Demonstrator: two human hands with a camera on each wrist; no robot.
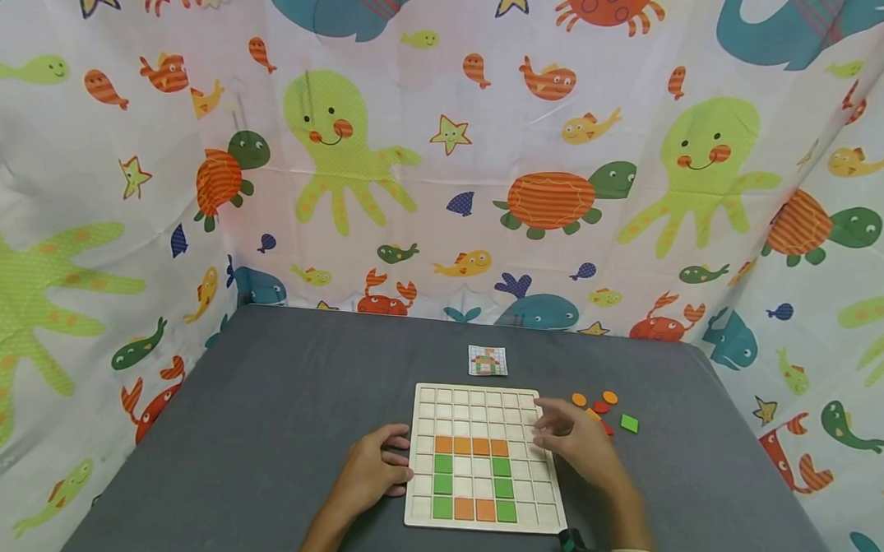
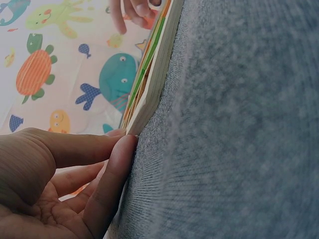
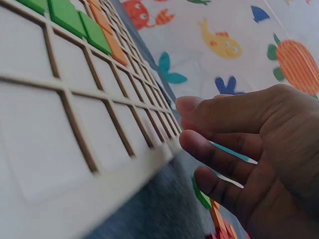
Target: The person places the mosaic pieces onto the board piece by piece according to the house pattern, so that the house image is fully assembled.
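Wooden grid board (image 1: 536, 492) lies flat on the grey tabletop (image 1: 296, 385) btwn both hands: L edge at the L hand's (image 1: 370, 470) fingertips, R edge under the R hand's (image 1: 579, 442). L hand touches the edge w/ bent fingers; can't tell if it's pinching. R hand is palm-down, fingers loosely bent, thumb & index apart, nothing visibly held. Count: 6 orange sq. tiles (image 1: 464, 508), 6 green sq. tiles (image 1: 443, 484) on board; 1 pattern card (image 1: 488, 361) beyond; 2 orange discs (image 1: 610, 397), 1 green rhombus (image 1: 630, 423) on R, plus red pcs (image 1: 602, 406), partly hidden.
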